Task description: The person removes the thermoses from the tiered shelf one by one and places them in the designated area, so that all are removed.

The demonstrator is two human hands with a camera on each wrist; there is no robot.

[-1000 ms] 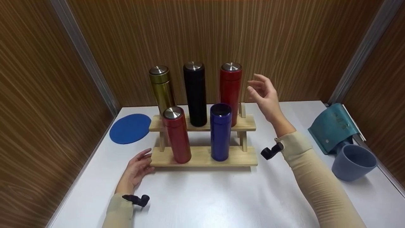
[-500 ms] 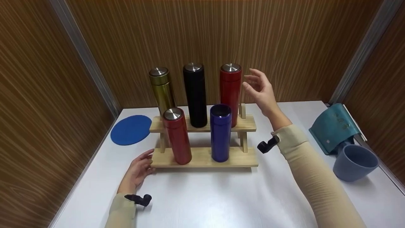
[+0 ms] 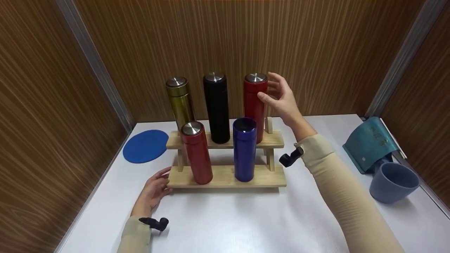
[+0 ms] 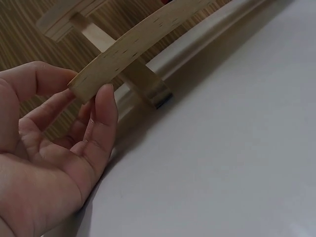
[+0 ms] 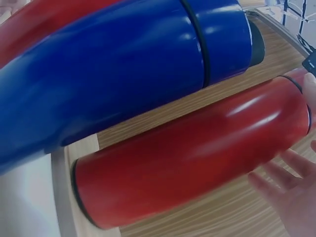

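A two-step wooden rack [image 3: 225, 175] stands on the white table. Its upper step carries a gold flask [image 3: 180, 102], a black flask [image 3: 216, 105] and a red flask [image 3: 255, 105]. On the lower step stand a second red flask [image 3: 197, 154] and a lidless blue flask [image 3: 244, 151]. My right hand [image 3: 272, 89] is spread at the upper red flask's top, thumb touching its front, fingers behind it. The right wrist view shows that red flask [image 5: 187, 158] beside the blue flask [image 5: 123, 64], with straight fingers [image 5: 291, 192] just off it. My left hand [image 3: 158, 181] pinches the lower shelf's left end [image 4: 133, 47] between thumb and finger [image 4: 106, 103].
A round blue coaster [image 3: 145, 146] lies left of the rack. A blue-grey cup [image 3: 393, 182] and a teal pouch [image 3: 369, 142] sit at the table's right edge. Wood-panelled walls close in behind and on both sides.
My right hand has moved left from open air to the upper red flask, and its thumb now touches it. The left hand has stayed at the rack's end.
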